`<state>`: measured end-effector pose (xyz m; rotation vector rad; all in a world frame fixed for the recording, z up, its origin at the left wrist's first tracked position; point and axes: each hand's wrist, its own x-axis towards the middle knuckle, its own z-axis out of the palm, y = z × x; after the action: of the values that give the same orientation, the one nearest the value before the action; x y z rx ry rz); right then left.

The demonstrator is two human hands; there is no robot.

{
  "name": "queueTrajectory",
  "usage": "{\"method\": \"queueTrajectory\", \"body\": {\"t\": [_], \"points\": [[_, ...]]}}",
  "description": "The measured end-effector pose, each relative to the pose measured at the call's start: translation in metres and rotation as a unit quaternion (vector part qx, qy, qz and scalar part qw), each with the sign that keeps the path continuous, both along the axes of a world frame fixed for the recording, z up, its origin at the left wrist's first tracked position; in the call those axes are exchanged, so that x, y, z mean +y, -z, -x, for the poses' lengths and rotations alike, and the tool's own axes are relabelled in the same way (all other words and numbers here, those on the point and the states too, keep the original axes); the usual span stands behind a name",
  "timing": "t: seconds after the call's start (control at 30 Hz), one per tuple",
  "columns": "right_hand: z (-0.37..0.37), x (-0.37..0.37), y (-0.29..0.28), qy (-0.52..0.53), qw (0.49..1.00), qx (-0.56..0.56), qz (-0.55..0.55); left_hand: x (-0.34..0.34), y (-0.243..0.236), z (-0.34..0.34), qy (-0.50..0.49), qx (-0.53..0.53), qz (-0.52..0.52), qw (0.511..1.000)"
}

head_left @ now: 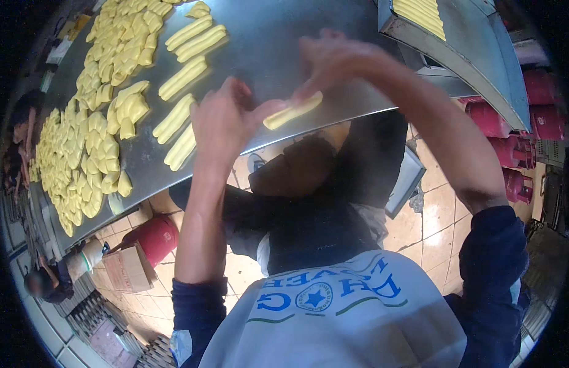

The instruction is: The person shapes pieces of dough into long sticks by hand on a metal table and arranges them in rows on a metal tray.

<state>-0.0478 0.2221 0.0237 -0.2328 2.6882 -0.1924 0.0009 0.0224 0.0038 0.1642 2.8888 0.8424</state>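
A short yellow dough strip lies near the front edge of the steel table. My left hand is at its left end, thumb stretched out onto the dough and the other fingers partly curled. Over the strip's right end, my right hand is blurred by motion; its fingers look spread and its thumb points down at the dough. Neither hand is wrapped round the strip. Left of my left hand, more dough strips lie in a column, some side by side in pairs.
Piles of cut dough pieces cover the left of the steel table. A metal tray with dough strips stands at the far right. Red gas cylinders stand right, another beside a cardboard box at lower left.
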Motion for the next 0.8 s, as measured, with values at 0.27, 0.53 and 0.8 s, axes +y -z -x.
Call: {"method": "queueTrajectory", "body": {"t": [0.27, 0.53, 0.8], "points": [[0.001, 0.019, -0.001, -0.002, 0.997, -0.027, -0.074, -0.01, 0.012, -0.011, 0.073, 0.189, 0.135, 0.97], [0.007, 0.012, 0.01, 0.044, 0.998, 0.029, -0.046, -0.009, 0.012, -0.006, 0.045, 0.164, 0.09, 0.981], [-0.001, 0.038, 0.002, -0.055, 0.998, -0.042, -0.009, 0.017, 0.001, -0.009, 0.061, 0.183, 0.117, 0.974]]}}
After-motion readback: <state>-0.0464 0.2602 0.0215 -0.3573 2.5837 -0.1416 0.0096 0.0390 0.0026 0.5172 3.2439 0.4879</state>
